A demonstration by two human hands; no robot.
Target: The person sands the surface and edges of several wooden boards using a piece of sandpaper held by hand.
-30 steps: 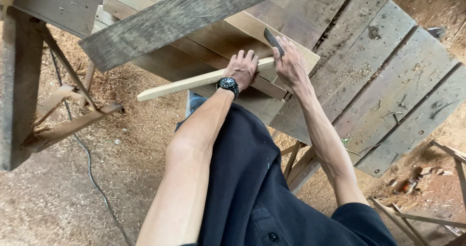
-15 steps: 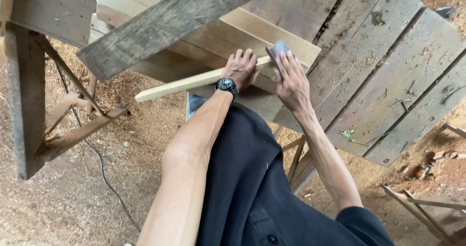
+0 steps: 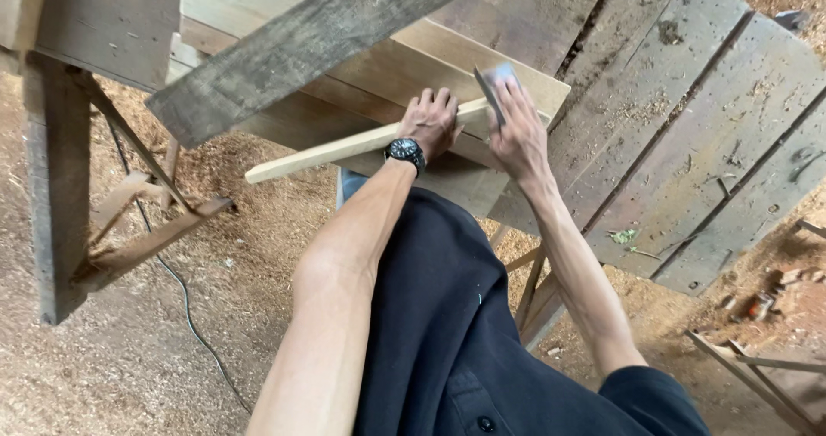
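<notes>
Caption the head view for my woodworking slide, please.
Left hand pins a pale wooden strip on the bench; right hand holds a flat grey scraper.

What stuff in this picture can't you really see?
- The far end of the pale wooden strip: in the head view, the left hand covers it.
- The flat grey tool: the right hand hides most of it, so its kind is unclear.
- The dark plank: cut off by the top edge.
- Small bits on the sawdust floor at right: too small to tell.
- The watch face: too small to read.
</notes>
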